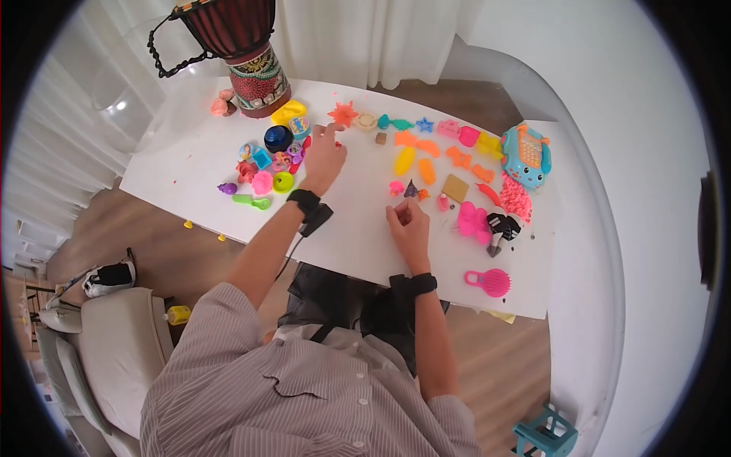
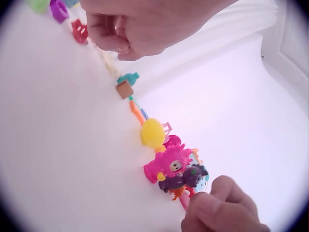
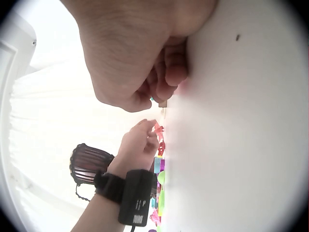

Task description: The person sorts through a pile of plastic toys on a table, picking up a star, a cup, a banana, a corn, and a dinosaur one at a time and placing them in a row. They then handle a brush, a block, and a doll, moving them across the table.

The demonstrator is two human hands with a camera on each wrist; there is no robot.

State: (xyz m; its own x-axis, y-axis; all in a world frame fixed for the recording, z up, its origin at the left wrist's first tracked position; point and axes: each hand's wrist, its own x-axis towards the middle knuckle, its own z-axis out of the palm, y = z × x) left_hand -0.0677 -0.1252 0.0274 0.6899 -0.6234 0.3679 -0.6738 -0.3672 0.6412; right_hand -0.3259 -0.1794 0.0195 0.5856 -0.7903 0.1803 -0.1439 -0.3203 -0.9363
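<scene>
My left hand (image 1: 326, 161) reaches over the far middle of the white table (image 1: 350, 217), fingers bent downward. A bit of red shows by its fingertips, and a red star-shaped toy (image 1: 343, 114) lies just beyond. Left of the hand are a red toy (image 2: 79, 31), a dark blue round toy (image 1: 279, 139) and several small cups and moulds. Close to the near edge, my right hand (image 1: 411, 234) hovers with loosely curled fingers and nothing visible in them. Beyond its fingertips stand a dark purple figure (image 2: 194, 176) and a pink figure (image 2: 169, 162).
A drum (image 1: 260, 76) stands at the back left. On the right are a toy telephone (image 1: 525, 156), pink beads (image 1: 516, 199), a pink mould (image 1: 474, 221) and a pink hairbrush (image 1: 491, 282). Orange and yellow moulds (image 1: 404, 160) lie across the back right. A small brown block (image 2: 124, 90) sits mid-table.
</scene>
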